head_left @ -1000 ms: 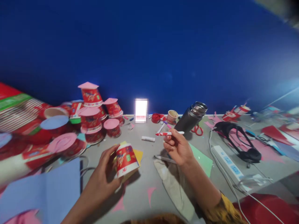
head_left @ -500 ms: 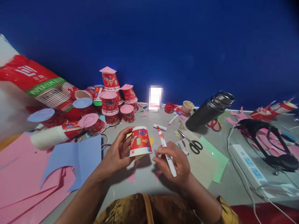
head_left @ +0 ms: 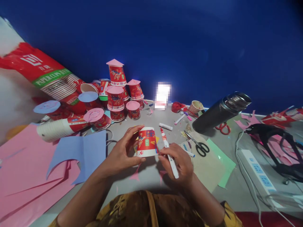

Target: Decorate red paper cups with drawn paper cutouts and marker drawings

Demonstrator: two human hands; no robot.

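My left hand point(head_left: 124, 153) is closed around the side of a red paper cup point(head_left: 147, 142), which is upside down with its white rim at the bottom. Blue and yellow patterns and a small green label show on the cup's wall. In my right hand point(head_left: 178, 160) is a white marker point(head_left: 170, 159) with a red tip end pointing up and away from me. A fingertip of this hand reaches the cup's right rim or lies just beside it; I cannot tell which. A white marker cap point(head_left: 165, 126) lies on the table beyond the marker.
Stacked red cups with pink paper tops point(head_left: 115, 102) stand at the back left. Blue card point(head_left: 92, 157) and pink sheets point(head_left: 26, 189) lie left. Scissors point(head_left: 201, 148), a dark flask point(head_left: 220, 112), green paper point(head_left: 222, 160) and a power strip point(head_left: 257, 171) are on the right.
The view has shifted a little, so the things on the table appear farther right. My left hand has turned the cup more level, and the cup and my right fingers are closer together.
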